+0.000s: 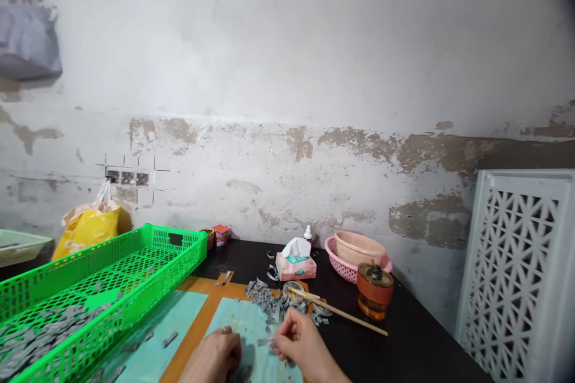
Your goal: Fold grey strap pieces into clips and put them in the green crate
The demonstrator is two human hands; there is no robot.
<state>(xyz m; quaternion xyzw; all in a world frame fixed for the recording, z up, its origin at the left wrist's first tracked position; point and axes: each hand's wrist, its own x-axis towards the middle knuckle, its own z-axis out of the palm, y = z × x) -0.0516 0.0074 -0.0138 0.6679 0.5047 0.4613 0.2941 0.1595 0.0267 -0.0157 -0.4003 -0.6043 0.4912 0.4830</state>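
Observation:
My right hand (300, 341) is closed in a pinch over the light-blue sheet (233, 317), with a small grey strip (265, 342) at its fingertips. Beside it, my left hand (215, 354) rests low over the same sheet with its fingers curled under. Whatever those fingers hold, if anything, is hidden. Just beyond the hands lies a heap of small grey strips (265, 300). Next to the heap sits a small round container (294, 291), and a wooden stick (354, 318) with a pale end lies across it. Several loose grey pieces (170, 340) are scattered on the sheet to the left.
A green plastic crate (179, 269) holding many grey pieces stands on the left. Toward the back are a tissue box (296, 268), a small white bottle (307, 233) and pink baskets (341, 266). An amber jar (375, 293) stands at the right. Brown tape (193, 335) crosses the work surface.

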